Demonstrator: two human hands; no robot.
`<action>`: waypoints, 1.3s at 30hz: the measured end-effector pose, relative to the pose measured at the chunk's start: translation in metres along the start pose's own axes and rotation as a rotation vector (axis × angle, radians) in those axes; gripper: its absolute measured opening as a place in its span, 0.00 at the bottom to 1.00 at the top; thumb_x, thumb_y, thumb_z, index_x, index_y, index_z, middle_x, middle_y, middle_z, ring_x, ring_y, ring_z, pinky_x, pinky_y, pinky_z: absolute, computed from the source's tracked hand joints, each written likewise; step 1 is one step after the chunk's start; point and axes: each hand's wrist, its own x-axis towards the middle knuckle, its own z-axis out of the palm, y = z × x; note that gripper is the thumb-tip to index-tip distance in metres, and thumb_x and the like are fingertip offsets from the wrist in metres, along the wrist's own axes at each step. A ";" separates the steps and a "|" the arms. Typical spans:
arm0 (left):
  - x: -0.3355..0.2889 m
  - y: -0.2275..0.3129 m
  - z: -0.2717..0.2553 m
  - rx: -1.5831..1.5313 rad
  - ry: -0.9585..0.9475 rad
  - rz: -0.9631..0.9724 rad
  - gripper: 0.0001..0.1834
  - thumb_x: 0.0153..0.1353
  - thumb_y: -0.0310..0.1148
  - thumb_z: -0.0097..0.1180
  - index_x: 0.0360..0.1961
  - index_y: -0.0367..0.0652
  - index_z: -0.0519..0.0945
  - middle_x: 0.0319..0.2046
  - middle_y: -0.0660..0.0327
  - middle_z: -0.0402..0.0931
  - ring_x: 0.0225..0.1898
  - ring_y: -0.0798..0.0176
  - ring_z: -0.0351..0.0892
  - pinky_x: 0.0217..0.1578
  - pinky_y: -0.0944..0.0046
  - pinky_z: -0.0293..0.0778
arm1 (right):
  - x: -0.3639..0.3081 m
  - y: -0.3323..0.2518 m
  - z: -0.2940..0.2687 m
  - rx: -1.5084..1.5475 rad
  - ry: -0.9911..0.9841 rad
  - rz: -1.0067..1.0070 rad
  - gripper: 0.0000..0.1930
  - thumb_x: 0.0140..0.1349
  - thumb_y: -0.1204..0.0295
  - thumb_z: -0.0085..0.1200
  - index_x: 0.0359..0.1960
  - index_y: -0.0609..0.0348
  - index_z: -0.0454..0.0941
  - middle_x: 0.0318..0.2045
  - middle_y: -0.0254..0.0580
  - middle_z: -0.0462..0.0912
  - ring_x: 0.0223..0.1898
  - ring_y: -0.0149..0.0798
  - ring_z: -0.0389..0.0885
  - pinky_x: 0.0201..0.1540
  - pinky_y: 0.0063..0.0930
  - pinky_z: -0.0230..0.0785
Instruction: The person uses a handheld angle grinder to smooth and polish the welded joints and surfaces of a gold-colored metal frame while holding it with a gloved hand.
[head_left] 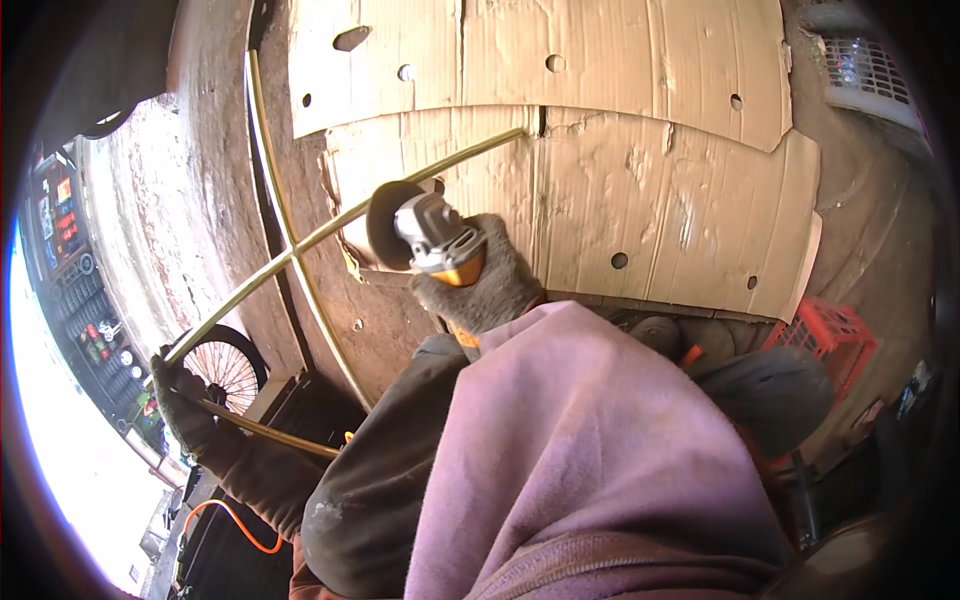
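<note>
My right hand (492,275), in a grey fuzzy work glove, is wrapped round an angle grinder (432,222) with an orange and grey body. Its dark round disc (388,224) overlaps a long brass-coloured metal tube (350,214); whether the two touch I cannot tell. At the left, my gloved left hand (182,392) closes on the near end of that tube. A second tube (266,150) crosses the first, forming an X. Beside my left hand, another tube length (275,431) runs toward my knee.
Flattened cardboard sheets (620,200) with punched holes cover the brown ground ahead. A red plastic crate (825,340) stands at the right, a white grid basket (868,72) at the far right. A spoked wheel (222,370) and an orange cord (235,515) lie leftward.
</note>
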 end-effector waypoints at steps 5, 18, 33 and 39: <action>0.004 -0.004 -0.003 0.014 -0.008 0.011 0.15 0.69 0.43 0.55 0.46 0.44 0.79 0.17 0.73 0.64 0.12 0.79 0.56 0.12 0.75 0.52 | 0.009 0.011 -0.024 0.049 0.151 0.024 0.27 0.47 0.71 0.73 0.45 0.59 0.68 0.37 0.40 0.81 0.33 0.31 0.81 0.35 0.28 0.78; -0.002 0.005 0.019 0.074 0.048 0.049 0.15 0.68 0.44 0.56 0.46 0.44 0.79 0.13 0.74 0.59 0.11 0.79 0.54 0.11 0.75 0.49 | 0.015 0.017 -0.023 0.107 0.217 -0.027 0.30 0.46 0.72 0.73 0.47 0.61 0.67 0.35 0.41 0.83 0.32 0.33 0.82 0.35 0.30 0.79; -0.011 0.056 0.037 0.021 -0.011 0.350 0.14 0.69 0.40 0.54 0.43 0.40 0.81 0.15 0.70 0.65 0.11 0.77 0.55 0.12 0.72 0.49 | 0.021 -0.015 -0.051 0.038 0.082 0.036 0.18 0.52 0.73 0.69 0.42 0.61 0.75 0.29 0.40 0.83 0.28 0.32 0.83 0.31 0.29 0.79; -0.052 0.081 0.075 0.078 0.181 0.486 0.15 0.67 0.42 0.55 0.42 0.39 0.81 0.16 0.71 0.67 0.12 0.79 0.57 0.12 0.75 0.50 | -0.018 -0.033 0.027 0.097 -0.069 -0.028 0.28 0.48 0.71 0.73 0.47 0.61 0.67 0.33 0.42 0.81 0.29 0.33 0.82 0.29 0.25 0.79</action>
